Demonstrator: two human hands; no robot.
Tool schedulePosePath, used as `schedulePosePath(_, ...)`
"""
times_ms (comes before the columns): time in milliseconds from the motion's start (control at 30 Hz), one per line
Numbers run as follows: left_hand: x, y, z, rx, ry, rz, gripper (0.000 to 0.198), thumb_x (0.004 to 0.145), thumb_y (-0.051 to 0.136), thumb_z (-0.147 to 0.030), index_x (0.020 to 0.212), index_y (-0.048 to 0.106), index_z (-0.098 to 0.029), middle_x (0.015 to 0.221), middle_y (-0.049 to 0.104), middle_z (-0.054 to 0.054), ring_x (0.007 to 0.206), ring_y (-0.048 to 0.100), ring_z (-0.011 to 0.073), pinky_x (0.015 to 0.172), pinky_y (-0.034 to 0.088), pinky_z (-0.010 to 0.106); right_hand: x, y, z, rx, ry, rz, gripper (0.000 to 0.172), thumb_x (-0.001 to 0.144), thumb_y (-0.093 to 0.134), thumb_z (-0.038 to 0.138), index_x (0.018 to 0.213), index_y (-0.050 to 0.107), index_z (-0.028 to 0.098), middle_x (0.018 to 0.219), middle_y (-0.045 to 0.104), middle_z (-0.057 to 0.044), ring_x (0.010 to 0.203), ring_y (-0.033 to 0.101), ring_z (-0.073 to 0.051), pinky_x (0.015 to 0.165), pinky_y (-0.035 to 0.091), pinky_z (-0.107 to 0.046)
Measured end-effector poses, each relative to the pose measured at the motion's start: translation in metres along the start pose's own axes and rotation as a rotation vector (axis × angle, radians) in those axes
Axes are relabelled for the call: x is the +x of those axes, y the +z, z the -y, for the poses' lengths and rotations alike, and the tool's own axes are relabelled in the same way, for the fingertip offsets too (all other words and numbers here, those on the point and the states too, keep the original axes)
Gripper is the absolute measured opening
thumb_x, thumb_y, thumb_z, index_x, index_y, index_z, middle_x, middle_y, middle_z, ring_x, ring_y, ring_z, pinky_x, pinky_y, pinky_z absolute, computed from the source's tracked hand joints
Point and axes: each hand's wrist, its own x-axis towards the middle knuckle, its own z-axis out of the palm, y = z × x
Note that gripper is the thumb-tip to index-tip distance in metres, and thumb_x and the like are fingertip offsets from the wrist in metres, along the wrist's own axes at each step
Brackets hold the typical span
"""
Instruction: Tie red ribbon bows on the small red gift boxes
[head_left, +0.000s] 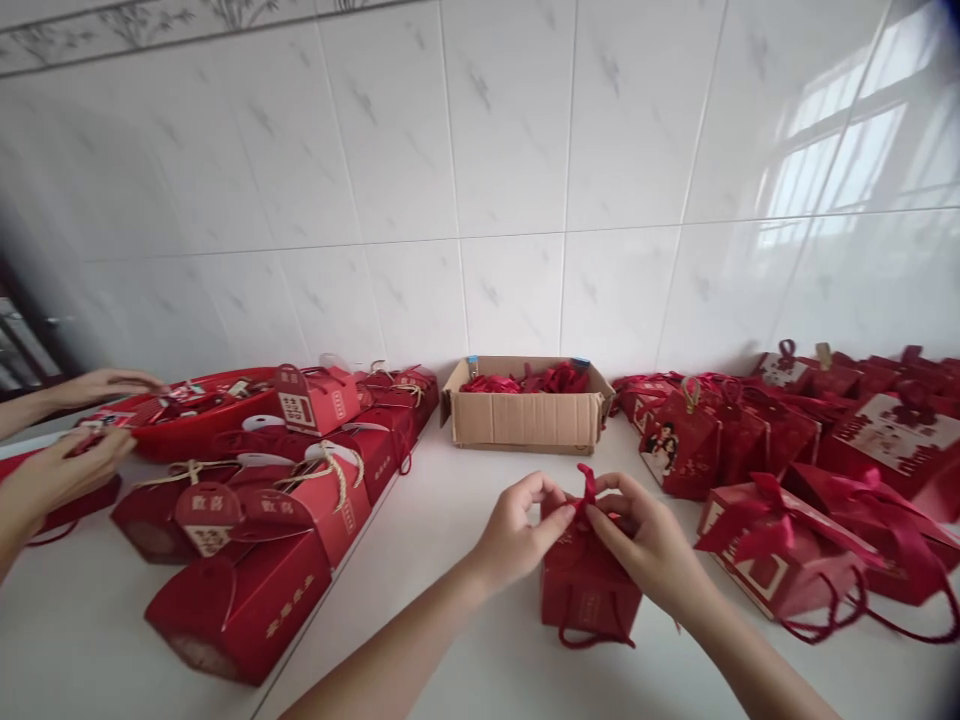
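Observation:
A small red gift box (589, 590) stands upright on the white table, a dark red cord handle hanging down its near side. On its top a red ribbon (587, 487) rises in a small loop. My left hand (525, 528) pinches the ribbon from the left with thumb and index finger. From the right, my right hand (637, 532) pinches the same ribbon, its fingertips close to those of my left hand. Both hands rest over the top of the box and hide part of it.
Red boxes (255, 600) line the left, beside a red basin (187, 430) of small packets and another person's hands (75, 460). A cardboard box (525, 420) of red ribbons stands by the wall. Ribboned boxes (780, 550) crowd the right.

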Motion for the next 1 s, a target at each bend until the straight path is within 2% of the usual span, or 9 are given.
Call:
schedulePosePath(100, -0.003, 0.004, -0.002, -0.051, -0.009, -0.005, 0.024, 0.072, 0.069, -0.027, 0.092, 0.059, -0.017, 0.088, 0.068, 0.005, 0.085, 0.062, 0.0173, 0.079, 0.047, 0.029, -0.002, 0.000, -0.004, 0.058, 0.003, 0.007, 0.028, 0.083, 0.051, 0.046, 0.094, 0.037, 0.024, 0.071, 0.065, 0.000, 0.048, 0.051, -0.011, 0.041, 0.037, -0.019)
schedulePosePath(167, -0.003, 0.007, -0.003, -0.067, -0.012, -0.035, 0.026, 0.068, 0.072, -0.025, 0.092, 0.064, -0.016, 0.088, 0.070, 0.006, 0.085, 0.064, 0.0178, 0.080, 0.048, 0.029, -0.004, 0.000, -0.005, 0.049, 0.005, 0.002, 0.030, 0.082, 0.053, 0.049, 0.092, 0.038, 0.025, 0.074, 0.067, -0.001, 0.047, 0.052, -0.011, 0.040, 0.038, -0.019)
schedulePosePath(300, -0.004, 0.011, 0.000, -0.079, -0.013, -0.108, 0.018, 0.068, 0.073, -0.029, 0.075, 0.070, -0.014, 0.076, 0.070, 0.007, 0.074, 0.064, 0.0172, 0.073, 0.051, 0.029, -0.008, -0.003, -0.010, -0.136, -0.017, -0.048, 0.030, 0.078, 0.055, 0.049, 0.093, 0.056, 0.022, 0.079, 0.071, -0.005, 0.057, 0.063, -0.017, 0.046, 0.047, -0.022)
schedulePosePath(433, -0.005, 0.016, 0.007, -0.099, -0.012, -0.111, 0.024, 0.064, 0.075, -0.035, 0.075, 0.071, -0.015, 0.076, 0.071, 0.007, 0.074, 0.063, 0.0172, 0.074, 0.051, 0.031, -0.011, -0.008, -0.016, -0.371, -0.073, -0.149, 0.033, 0.075, 0.056, 0.047, 0.094, 0.070, 0.022, 0.081, 0.074, -0.007, 0.069, 0.069, -0.023, 0.054, 0.054, -0.026)
schedulePosePath(600, -0.004, 0.018, 0.012, -0.119, -0.042, -0.121, 0.027, 0.063, 0.076, -0.038, 0.077, 0.071, -0.015, 0.077, 0.070, 0.007, 0.070, 0.062, 0.0157, 0.070, 0.052, 0.029, -0.008, -0.016, -0.022, -0.560, -0.224, -0.091, 0.028, 0.071, 0.062, 0.044, 0.090, 0.073, 0.027, 0.089, 0.073, -0.004, 0.072, 0.069, -0.023, 0.056, 0.055, -0.026)
schedulePosePath(700, -0.003, 0.017, 0.013, -0.057, -0.019, -0.090, 0.027, 0.065, 0.075, -0.036, 0.081, 0.071, -0.015, 0.080, 0.071, 0.007, 0.070, 0.062, 0.0153, 0.070, 0.052, 0.029, -0.007, -0.018, -0.027, -0.639, -0.197, -0.089, 0.024, 0.073, 0.059, 0.044, 0.085, 0.074, 0.029, 0.090, 0.072, -0.002, 0.068, 0.069, -0.020, 0.053, 0.054, -0.025)
schedulePosePath(867, -0.005, 0.018, 0.013, 0.009, 0.081, 0.001, 0.016, 0.073, 0.066, -0.019, 0.088, 0.069, -0.015, 0.085, 0.071, 0.007, 0.074, 0.064, 0.0135, 0.076, 0.053, 0.028, -0.009, -0.018, -0.027, -0.698, -0.137, -0.196, 0.026, 0.070, 0.056, 0.045, 0.083, 0.074, 0.031, 0.094, 0.071, -0.002, 0.075, 0.068, -0.023, 0.051, 0.051, -0.027)
schedulePosePath(1000, -0.007, 0.022, 0.017, 0.066, 0.167, -0.043, 0.014, 0.077, 0.060, -0.015, 0.090, 0.067, -0.014, 0.089, 0.071, 0.007, 0.081, 0.066, 0.0138, 0.081, 0.053, 0.027, -0.011, -0.016, -0.021, -0.703, 0.032, -0.209, 0.032, 0.064, 0.062, 0.045, 0.091, 0.071, 0.030, 0.070, 0.071, -0.003, 0.056, 0.064, -0.022, 0.048, 0.047, -0.028)
